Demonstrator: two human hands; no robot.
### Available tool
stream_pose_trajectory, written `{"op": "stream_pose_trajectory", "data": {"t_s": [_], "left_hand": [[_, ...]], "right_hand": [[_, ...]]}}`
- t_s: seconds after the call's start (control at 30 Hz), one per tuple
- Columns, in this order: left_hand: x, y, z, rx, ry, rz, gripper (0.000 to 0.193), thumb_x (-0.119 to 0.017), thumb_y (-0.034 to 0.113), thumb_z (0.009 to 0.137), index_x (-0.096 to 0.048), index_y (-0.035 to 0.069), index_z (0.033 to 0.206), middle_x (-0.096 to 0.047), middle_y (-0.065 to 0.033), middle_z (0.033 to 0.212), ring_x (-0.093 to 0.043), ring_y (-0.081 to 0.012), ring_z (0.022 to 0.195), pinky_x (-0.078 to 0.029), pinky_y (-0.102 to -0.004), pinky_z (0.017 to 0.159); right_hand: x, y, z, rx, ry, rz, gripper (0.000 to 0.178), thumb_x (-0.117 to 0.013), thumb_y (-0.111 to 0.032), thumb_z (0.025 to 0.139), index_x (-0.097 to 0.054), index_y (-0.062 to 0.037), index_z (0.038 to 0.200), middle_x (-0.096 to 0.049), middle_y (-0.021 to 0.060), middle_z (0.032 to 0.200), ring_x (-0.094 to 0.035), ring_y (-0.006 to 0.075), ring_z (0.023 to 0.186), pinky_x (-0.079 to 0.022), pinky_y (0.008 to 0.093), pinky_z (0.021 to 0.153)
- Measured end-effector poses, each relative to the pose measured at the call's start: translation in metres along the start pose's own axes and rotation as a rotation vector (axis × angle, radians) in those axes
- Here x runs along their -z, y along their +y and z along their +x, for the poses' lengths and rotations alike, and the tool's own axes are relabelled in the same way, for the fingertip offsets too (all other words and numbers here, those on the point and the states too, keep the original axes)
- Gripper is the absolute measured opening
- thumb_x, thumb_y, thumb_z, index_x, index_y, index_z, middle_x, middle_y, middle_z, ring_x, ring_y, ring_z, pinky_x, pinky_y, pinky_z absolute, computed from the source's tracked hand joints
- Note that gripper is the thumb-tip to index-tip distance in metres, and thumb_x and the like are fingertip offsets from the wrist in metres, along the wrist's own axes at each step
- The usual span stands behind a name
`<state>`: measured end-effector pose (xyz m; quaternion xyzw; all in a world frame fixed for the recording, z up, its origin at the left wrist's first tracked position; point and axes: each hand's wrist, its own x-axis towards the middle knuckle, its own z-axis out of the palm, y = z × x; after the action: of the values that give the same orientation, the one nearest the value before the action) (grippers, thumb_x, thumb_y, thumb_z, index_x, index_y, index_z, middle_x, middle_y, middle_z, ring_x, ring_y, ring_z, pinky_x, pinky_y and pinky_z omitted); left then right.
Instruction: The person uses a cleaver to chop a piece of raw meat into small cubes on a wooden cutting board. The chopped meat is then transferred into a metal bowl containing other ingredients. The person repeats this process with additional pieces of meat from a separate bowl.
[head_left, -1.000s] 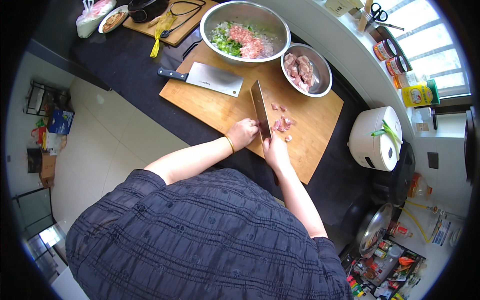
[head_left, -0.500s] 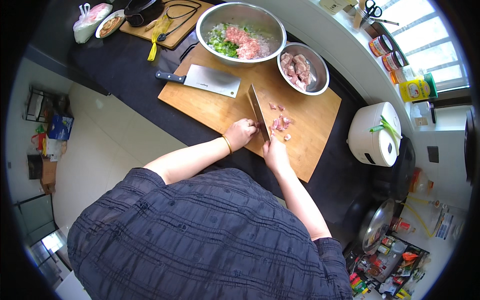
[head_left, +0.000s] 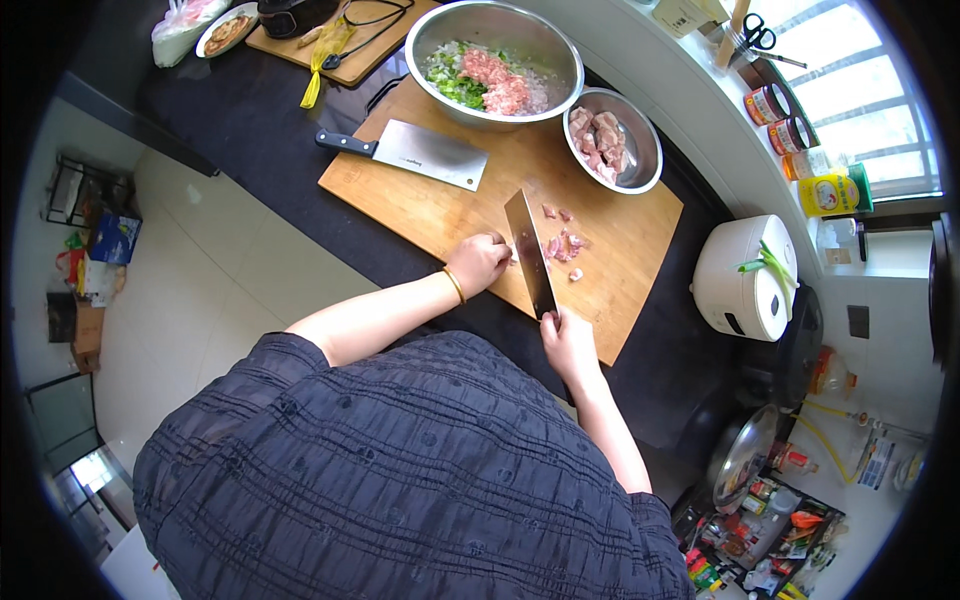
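Observation:
My right hand (head_left: 570, 345) is wrapped round the handle of a cleaver (head_left: 531, 255), its broad blade tilted over the wooden cutting board (head_left: 630, 250). Left of the blade, my left hand (head_left: 480, 260) rests on the board with its fingers curled together. A small piece of meat (head_left: 513, 257) shows at its fingertips, mostly hidden by them. Small chopped meat pieces (head_left: 566, 245) lie just right of the blade. A second cleaver (head_left: 430, 154), with a black handle, lies flat on the board's far left part, out of both hands.
Behind stand a large steel bowl (head_left: 570, 80) of minced meat and chopped greens and a smaller steel bowl (head_left: 648, 160) of meat chunks. A white rice cooker (head_left: 735, 270) with scallion on its lid stands right. Far left are a plate (head_left: 228, 30) and another board (head_left: 375, 55).
The cleaver in my right hand has moved slightly right, away from my left fingers, and its blade has turned to show its flat side. My left hand stays nearly in place.

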<state>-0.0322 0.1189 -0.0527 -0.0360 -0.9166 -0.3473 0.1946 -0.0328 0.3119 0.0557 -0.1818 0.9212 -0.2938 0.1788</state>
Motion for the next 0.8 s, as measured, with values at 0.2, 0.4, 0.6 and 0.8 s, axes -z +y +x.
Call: {"op": "stream_pose_trajectory", "data": {"t_s": [0.2,0.4,0.6,0.8], "left_hand": [[-0.001,0.007,0.004,-0.023,0.058,0.009,0.009,-0.064,0.015,0.070,-0.060,0.007,0.072,-0.054,-0.0081,0.072,-0.055,-0.0262,0.067,-0.047,-0.0352,0.061],[-0.005,0.002,0.001,-0.095,0.037,0.046,0.009,-0.064,0.014,0.070,-0.060,0.006,0.073,-0.056,-0.0070,0.075,-0.056,-0.0250,0.070,-0.047,-0.0343,0.063],[-0.009,0.001,0.003,-0.119,0.007,0.021,0.011,-0.063,0.011,0.068,-0.062,0.004,0.076,-0.059,-0.0075,0.078,-0.057,-0.0250,0.072,-0.048,-0.0335,0.065],[-0.009,0.001,0.006,-0.153,0.024,0.019,0.012,-0.063,0.011,0.068,-0.062,0.004,0.077,-0.059,-0.0078,0.078,-0.057,-0.0250,0.073,-0.048,-0.0332,0.065]], "right_hand": [[-0.010,0.007,-0.002,0.005,0.009,-0.042,0.018,-0.050,-0.014,0.082,-0.057,0.0024,0.083,-0.056,0.0258,0.066,-0.058,0.0411,0.065,-0.046,0.0455,0.062],[-0.018,0.013,0.001,0.045,0.020,-0.069,0.018,-0.050,-0.014,0.082,-0.055,0.0024,0.078,-0.056,0.0270,0.065,-0.057,0.0424,0.064,-0.046,0.0473,0.061],[-0.023,0.003,0.017,0.054,0.015,-0.127,0.018,-0.049,-0.014,0.082,-0.053,0.0026,0.076,-0.056,0.0274,0.064,-0.057,0.0430,0.064,-0.046,0.0483,0.062],[-0.028,-0.001,0.041,0.058,0.008,-0.152,0.019,-0.050,-0.015,0.082,-0.054,0.0033,0.079,-0.057,0.0277,0.066,-0.058,0.0428,0.066,-0.047,0.0482,0.064]]}}
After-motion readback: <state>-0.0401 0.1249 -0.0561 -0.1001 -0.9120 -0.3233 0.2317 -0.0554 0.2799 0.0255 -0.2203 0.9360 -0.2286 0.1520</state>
